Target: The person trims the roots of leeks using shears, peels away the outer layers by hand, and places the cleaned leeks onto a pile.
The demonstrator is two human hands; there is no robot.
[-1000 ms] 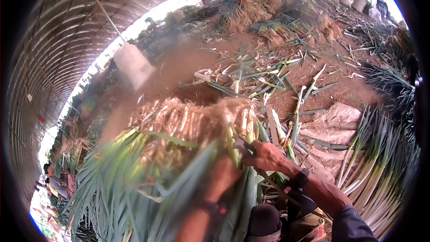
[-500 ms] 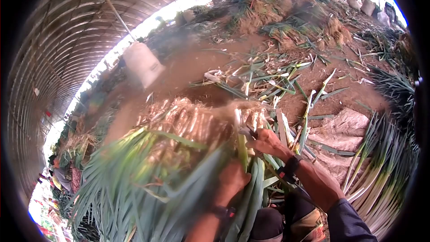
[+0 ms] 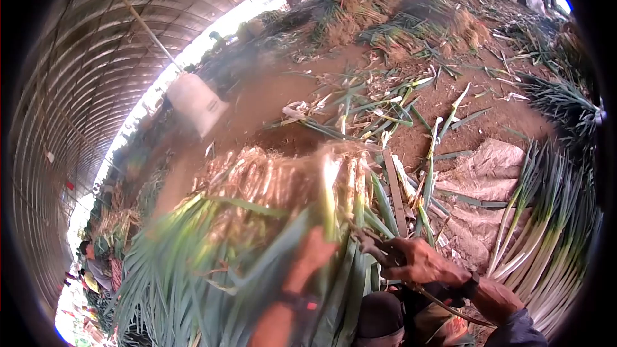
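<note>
My left hand (image 3: 313, 252), blurred, is closed around a leek (image 3: 330, 202) whose pale root end points away from me and whose green leaves hang toward my lap. My right hand (image 3: 414, 260), a dark band on its wrist, is curled just right of that leek. A thin brownish strip (image 3: 443, 307) trails from beneath its palm toward the sleeve; I cannot tell what the fingers pinch. On the left lies a broad row of leeks (image 3: 263, 177), roots outward, their long leaves (image 3: 173, 263) spread toward me. More stalks (image 3: 358, 183) lie just beyond the held leek.
A wooden strip (image 3: 394, 193) and loose trimmed leaves (image 3: 379, 106) lie on the soil ahead. At right, cleaned leeks (image 3: 546, 225) rest beside a crumpled sack (image 3: 482, 167). A full white sack (image 3: 195, 104) stands at back left. Leek heaps (image 3: 360, 6) fill the far side.
My right hand has moved from up on the leek's stalk down and toward me, to its right. The left hand keeps its hold and has shifted slightly left; the whole view has shifted slightly.
</note>
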